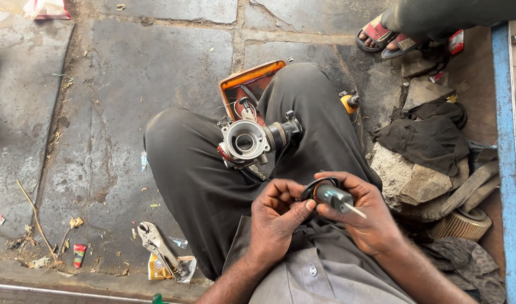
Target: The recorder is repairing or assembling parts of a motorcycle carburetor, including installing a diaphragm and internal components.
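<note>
Over the lap, both hands meet on 1 small part: a dark cylindrical slide with a rubber diaphragm (325,191) and a thin needle sticking out. The right hand (362,217) grips its body; the left hand (277,217) pinches the diaphragm rim. It looks light, the rubber soft and tearable, the needle easily bent, so the rigid body is the safer hold. A carburetor body (252,141) rests between the knees above a cracked stone floor (151,67), locking pliers (156,242) nearby.

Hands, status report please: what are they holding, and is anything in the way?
Left hand and right hand both grip a small slide piston with needle. Carburetor body rests on the lap, untouched. Nothing blocking.
</note>
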